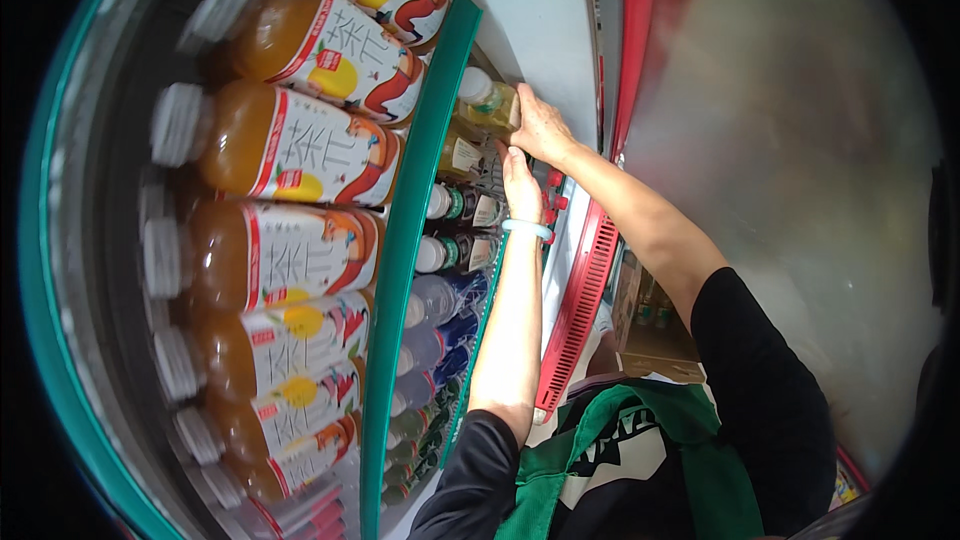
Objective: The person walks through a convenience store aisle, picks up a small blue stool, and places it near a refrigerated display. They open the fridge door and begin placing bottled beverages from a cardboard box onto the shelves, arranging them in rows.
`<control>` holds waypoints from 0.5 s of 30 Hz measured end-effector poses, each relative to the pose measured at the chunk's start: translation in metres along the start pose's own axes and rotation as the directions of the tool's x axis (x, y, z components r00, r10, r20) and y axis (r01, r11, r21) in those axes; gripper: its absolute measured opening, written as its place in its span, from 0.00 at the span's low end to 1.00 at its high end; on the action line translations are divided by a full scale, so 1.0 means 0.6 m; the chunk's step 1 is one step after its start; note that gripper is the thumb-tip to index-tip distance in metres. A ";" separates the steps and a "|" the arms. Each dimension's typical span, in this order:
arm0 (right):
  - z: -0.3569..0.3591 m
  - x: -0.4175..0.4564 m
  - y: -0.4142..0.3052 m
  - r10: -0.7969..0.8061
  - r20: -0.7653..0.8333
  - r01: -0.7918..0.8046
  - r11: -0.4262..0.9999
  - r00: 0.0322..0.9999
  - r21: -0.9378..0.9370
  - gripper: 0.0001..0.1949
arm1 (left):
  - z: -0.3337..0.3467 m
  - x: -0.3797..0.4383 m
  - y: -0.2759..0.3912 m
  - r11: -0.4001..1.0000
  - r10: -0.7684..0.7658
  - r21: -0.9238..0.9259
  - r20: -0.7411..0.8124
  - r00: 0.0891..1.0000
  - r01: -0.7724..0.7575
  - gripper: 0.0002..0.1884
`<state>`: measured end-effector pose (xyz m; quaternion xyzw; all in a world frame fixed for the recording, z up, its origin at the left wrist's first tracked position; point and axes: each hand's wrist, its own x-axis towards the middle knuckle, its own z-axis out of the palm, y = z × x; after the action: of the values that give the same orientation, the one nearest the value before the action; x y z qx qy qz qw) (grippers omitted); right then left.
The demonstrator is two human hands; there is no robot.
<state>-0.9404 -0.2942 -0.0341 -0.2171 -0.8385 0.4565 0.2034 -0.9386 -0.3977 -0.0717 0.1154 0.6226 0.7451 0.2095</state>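
Observation:
In the head view, my right hand (541, 126) grips the lower end of a white-capped bottle of pale yellow drink (487, 101) on the cooler's lower shelf. Just below it is my left hand (523, 184), a pale bracelet on its wrist. Its fingers point up towards that bottle's base; whether they touch it is hard to tell. Beside my left hand lies another yellow drink bottle (461, 156). Dark bottles with white caps (454, 202) follow in the same row, then clear and blue-labelled bottles (450, 345).
A green shelf edge (412, 240) crosses above the lower row. Large amber tea bottles (315, 142) line the shelf behind it. Red-capped bottles (553, 202) show past my left hand. A red vented panel (581, 307) edges the cooler, near an open cardboard box (660, 360) holding bottles.

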 end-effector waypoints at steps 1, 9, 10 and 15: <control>0.006 0.008 0.005 0.036 0.027 -0.036 0.999 0.999 -0.012 0.36 | 0.005 0.006 -0.001 0.997 -0.023 -0.071 0.009 1.000 0.023 0.32; 0.044 0.015 0.019 -0.026 0.004 0.026 0.999 1.000 0.025 0.29 | 0.004 0.018 0.003 0.988 -0.100 -0.118 0.010 0.995 0.100 0.34; 0.044 0.017 0.021 -0.028 0.007 0.028 0.999 1.000 0.037 0.30 | 0.010 0.019 0.008 0.977 -0.134 -0.170 -0.008 0.991 0.130 0.34; 0.021 0.006 0.019 -0.095 0.008 0.094 0.995 0.995 0.015 0.34 | 0.031 -0.003 0.028 0.973 -0.096 -0.219 -0.067 0.993 0.079 0.32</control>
<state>-0.9480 -0.2953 -0.0495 -0.1737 -0.8454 0.4533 0.2228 -0.9318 -0.3845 -0.0516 0.0356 0.5501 0.8022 0.2292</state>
